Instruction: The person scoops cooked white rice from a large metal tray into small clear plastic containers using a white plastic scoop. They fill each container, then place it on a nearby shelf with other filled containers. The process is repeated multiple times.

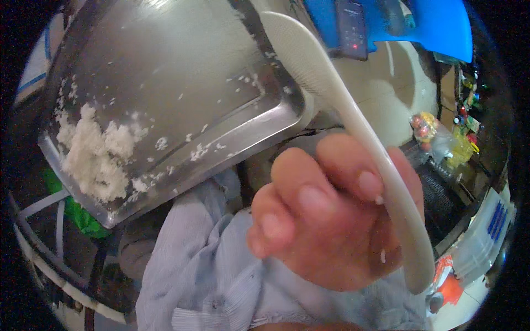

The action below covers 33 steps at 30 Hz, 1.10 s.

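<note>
My right hand [327, 231] is raised close to the camera, palm towards me and fingers curled, gripping the handle of a white rice paddle [298, 49]. The dimpled blade points up and away, over the right rim of a metal tray [198, 78]. Clumped white rice [99, 157] lies heaped in the tray's near left corner, and loose grains are scattered over the bottom and along the rim. A few grains cling to my fingers and palm. The tray looks tilted; what holds it up cannot be seen. My left hand is out of view.
A dark phone [352, 29] with a lit screen rests by a blue plastic object [434, 25]. To the right are plastic bags of produce [426, 128] and a clear package [484, 231]. Green plastic [85, 217] shows below the tray. Pale shirt cloth [207, 265] fills the near side.
</note>
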{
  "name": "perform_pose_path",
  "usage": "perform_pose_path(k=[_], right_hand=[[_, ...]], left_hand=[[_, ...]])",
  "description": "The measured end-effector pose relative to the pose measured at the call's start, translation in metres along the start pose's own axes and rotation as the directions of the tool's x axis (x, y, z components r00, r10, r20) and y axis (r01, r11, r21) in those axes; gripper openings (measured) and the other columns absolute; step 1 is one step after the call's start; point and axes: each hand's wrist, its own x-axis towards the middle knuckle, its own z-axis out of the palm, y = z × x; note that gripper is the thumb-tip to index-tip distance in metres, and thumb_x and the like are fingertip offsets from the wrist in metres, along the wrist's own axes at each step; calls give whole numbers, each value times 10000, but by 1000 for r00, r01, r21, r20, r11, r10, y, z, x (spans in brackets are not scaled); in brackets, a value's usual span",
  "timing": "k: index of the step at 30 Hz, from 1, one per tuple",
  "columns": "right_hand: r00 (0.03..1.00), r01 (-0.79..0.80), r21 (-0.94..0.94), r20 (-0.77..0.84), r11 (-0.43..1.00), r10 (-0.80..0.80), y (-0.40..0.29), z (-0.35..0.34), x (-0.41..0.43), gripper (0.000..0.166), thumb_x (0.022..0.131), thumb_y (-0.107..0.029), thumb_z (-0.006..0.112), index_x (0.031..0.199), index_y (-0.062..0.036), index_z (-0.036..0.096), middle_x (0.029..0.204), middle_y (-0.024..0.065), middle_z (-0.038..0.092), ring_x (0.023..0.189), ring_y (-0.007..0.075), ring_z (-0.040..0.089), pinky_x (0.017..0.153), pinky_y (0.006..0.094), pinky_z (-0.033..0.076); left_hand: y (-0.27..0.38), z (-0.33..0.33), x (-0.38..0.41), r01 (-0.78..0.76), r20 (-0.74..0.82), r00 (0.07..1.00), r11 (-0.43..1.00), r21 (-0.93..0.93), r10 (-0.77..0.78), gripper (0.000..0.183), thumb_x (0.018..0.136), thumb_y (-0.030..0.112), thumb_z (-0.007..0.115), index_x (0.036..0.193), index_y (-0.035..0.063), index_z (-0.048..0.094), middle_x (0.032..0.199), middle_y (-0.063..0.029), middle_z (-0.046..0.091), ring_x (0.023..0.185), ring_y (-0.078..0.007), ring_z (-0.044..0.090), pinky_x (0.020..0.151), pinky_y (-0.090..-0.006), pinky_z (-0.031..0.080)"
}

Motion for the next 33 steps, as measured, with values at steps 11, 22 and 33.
perform_pose_path(k=[11, 22, 33], right_hand=[[999, 53, -28, 6, 998, -53, -10, 3, 14, 200, 896, -314, 373, 863, -137, 460, 886, 52, 476, 918, 273, 454, 852, 407, 347], [997, 68, -46, -26, 997, -69, -19, 10, 19, 226, 901, -276, 374, 827, -84, 467, 884, 76, 478, 897, 248, 470, 810, 366, 387], [925, -83, -371, -373, 925, -67, 0, 14, 2, 247, 905, -220, 377, 836, -12, 492, 873, 109, 495, 846, 223, 509, 750, 325, 437]], left_hand=[[-6, 14, -8, 88, 0, 996, 994, -70, -88, 592, 739, 346, 569, 1220, 52, 385, 1212, -169, 423, 1136, -302, 390, 955, -381, 324], [0, 13, -2, 84, 9, 996, 995, -61, -84, 607, 750, 377, 553, 1240, 66, 374, 1237, -149, 408, 1153, -288, 376, 959, -378, 319], [-15, 5, -32, 99, -53, 993, 984, -147, -108, 622, 761, 408, 538, 1260, 81, 362, 1262, -130, 394, 1170, -273, 362, 963, -375, 314]])
